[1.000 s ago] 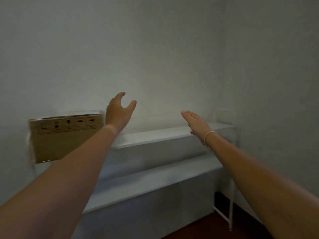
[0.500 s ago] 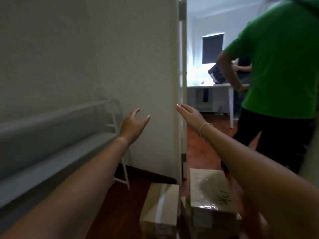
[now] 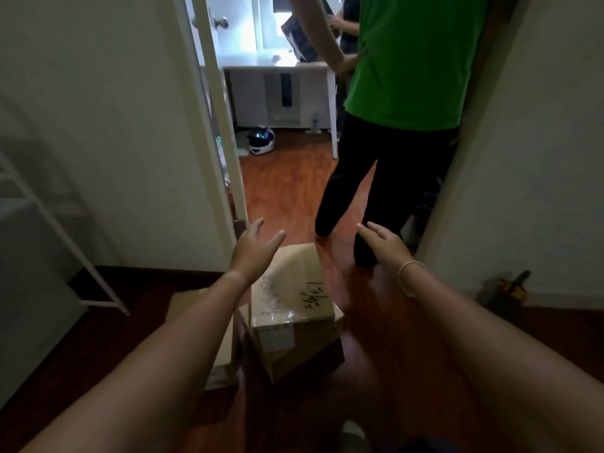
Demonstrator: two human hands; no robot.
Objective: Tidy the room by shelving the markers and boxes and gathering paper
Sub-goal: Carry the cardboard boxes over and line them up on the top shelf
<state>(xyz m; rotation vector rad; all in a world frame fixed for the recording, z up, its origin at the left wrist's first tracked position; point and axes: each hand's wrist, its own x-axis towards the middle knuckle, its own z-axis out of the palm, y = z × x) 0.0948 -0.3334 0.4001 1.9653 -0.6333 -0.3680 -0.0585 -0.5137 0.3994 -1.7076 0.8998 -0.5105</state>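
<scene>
A taped cardboard box [image 3: 294, 299] with black handwriting on its top lies on the wooden floor, resting on another box beneath it. A second cardboard box [image 3: 222, 348] lies to its left, mostly hidden by my left forearm. My left hand [image 3: 253, 248] hovers open above the far left corner of the written-on box, fingers spread. My right hand [image 3: 384, 243], with a thin bracelet on the wrist, is open above the floor to the right of the box. Neither hand touches anything.
A person in a green shirt and black trousers [image 3: 402, 125] stands in the doorway just beyond the boxes. The white shelf frame [image 3: 65, 243] stands at the left. An open door [image 3: 212, 125], a white desk [image 3: 281, 80] and a helmet [image 3: 260, 139] lie beyond.
My view has swung right and downward from the wall shelf to the doorway and the boxes on the floor. Both open hands have lowered toward the boxes.
</scene>
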